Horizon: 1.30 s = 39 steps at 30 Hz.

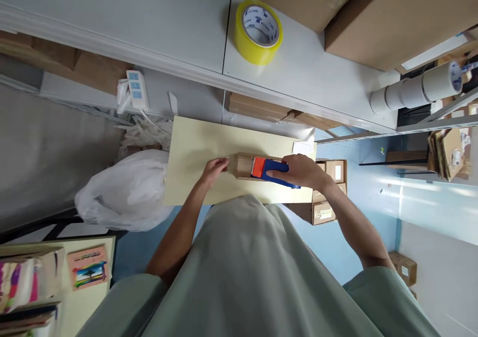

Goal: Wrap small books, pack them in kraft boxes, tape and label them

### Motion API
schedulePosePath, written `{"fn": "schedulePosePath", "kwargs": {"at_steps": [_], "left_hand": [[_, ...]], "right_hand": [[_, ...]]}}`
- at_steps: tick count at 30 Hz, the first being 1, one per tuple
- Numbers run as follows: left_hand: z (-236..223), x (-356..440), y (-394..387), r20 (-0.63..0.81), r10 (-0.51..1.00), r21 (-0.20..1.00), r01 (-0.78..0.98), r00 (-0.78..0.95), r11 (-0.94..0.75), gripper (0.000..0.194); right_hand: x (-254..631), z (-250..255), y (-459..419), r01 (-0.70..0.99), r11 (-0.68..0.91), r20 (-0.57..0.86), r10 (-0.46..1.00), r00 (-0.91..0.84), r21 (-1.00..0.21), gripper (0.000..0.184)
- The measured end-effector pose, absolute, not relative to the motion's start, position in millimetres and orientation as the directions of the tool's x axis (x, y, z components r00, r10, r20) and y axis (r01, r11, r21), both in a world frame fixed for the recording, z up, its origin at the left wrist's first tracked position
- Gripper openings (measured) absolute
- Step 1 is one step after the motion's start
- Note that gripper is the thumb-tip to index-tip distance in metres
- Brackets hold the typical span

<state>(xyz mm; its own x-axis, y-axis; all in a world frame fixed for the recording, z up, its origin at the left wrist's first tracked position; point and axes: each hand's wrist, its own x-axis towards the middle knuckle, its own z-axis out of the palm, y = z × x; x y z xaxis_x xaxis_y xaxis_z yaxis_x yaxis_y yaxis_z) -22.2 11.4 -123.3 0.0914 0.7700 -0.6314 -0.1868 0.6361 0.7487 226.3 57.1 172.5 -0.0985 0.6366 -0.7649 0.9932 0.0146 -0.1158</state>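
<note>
The right hand grips a blue-and-orange tape dispenser on the box, where a tilted wrist could lay tape crooked. The left hand is pinched closed at one end; slack there might let the box skid. Narrow brown cardboard, it lies lengthwise on the pale-yellow worktop.

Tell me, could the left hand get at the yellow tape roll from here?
Probably, with a reach: the yellow tape roll stands uncovered on the grey shelf. The left hand is busy beside the small carton, though.
</note>
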Motion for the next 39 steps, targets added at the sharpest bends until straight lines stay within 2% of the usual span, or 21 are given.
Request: {"fn": "schedulePosePath", "kwargs": {"at_steps": [7, 13, 18, 21, 24, 26, 30, 33, 35, 39], "left_hand": [[-143, -4, 7, -0.658, 0.748, 0.723, -0.207, 0.086, 0.659, 0.064], [-159, 17, -8, -0.622, 0.783, 0.769, -0.184, 0.000, 0.612, 0.060], [-159, 16, -29, -0.525, 0.843, 0.851, -0.054, -0.121, 0.522, 0.083], [-138, 20, -40, -0.350, 0.937, 0.934, -0.080, -0.014, 0.347, 0.090], [-115, 32, -47, -0.138, 0.979, 0.988, -0.048, 0.148, 0.147, 0.107], [-106, 40, -50, -0.104, 0.978, 0.994, 0.040, 0.180, 0.098, 0.118], [-106, 43, -46, -0.105, 0.979, 0.977, 0.203, 0.173, 0.069, 0.125], [-106, 35, -34, -0.001, 0.971, 0.963, 0.261, 0.238, -0.063, 0.133], [-101, 30, -23, 0.099, 0.950, 0.946, 0.268, 0.296, -0.182, 0.128], [-91, 26, -7, 0.202, 0.908, 0.908, 0.279, 0.367, -0.314, 0.088]], "right_hand": [[209, 164, 59, 0.997, 0.040, -0.775, 0.627, -0.082, -0.072, 0.061], [199, 164, 57, 0.997, 0.057, -0.765, 0.640, -0.079, -0.055, 0.061], [193, 169, 57, 0.998, 0.062, -0.760, 0.647, -0.066, -0.034, 0.059], [190, 170, 56, 0.998, 0.063, -0.759, 0.649, -0.049, -0.011, 0.058], [187, 170, 53, 0.998, 0.067, -0.760, 0.648, -0.043, 0.001, 0.059], [185, 170, 52, 0.997, 0.077, -0.765, 0.642, -0.048, 0.002, 0.060], [181, 172, 48, 0.996, 0.092, -0.770, 0.635, -0.057, 0.003, 0.062], [179, 174, 47, 0.995, 0.096, -0.774, 0.631, -0.045, 0.020, 0.059], [178, 175, 46, 0.994, 0.102, -0.777, 0.628, -0.044, 0.025, 0.057], [175, 175, 44, 0.993, 0.113, -0.774, 0.631, -0.037, 0.044, 0.059]]}}
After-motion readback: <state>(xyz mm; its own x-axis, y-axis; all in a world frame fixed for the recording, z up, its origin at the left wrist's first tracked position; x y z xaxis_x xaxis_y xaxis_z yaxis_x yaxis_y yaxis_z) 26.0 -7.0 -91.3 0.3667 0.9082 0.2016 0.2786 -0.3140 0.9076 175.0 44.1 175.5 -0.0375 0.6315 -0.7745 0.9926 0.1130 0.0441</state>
